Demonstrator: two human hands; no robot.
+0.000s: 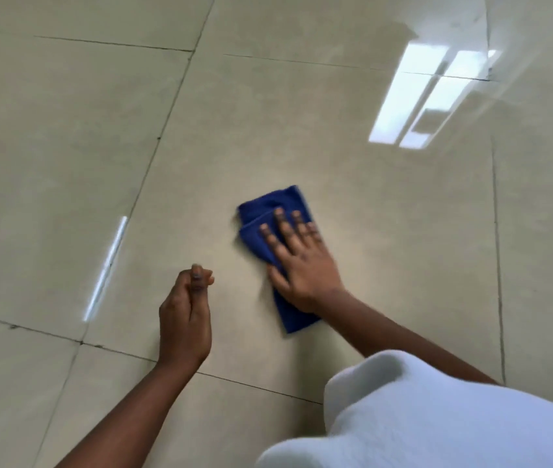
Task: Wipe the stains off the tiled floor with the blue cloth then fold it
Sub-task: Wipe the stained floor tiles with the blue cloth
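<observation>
Cloth, blue [270, 211]: bunched into a loose pad and lying on the tiled floor [65, 130], on the large central tile, clear of the grout lines. Right hand [302, 261]: palm down on the pad, fingers [280, 219] spread flat, pressing rather than pinching, which spreads pressure across the fabric for scrubbing; grip open, nothing clasped. Left hand [185, 319]: held to the left of the cloth, well apart from it, fingers curled into a loose empty fist, apparently kept clear of the wiping path; whether it touches the floor cannot be told. Garment, pale [437, 417]: lower right corner. Stains: none discernible on the glossy surface. Step judged: wiping; folding not yet begun.
</observation>
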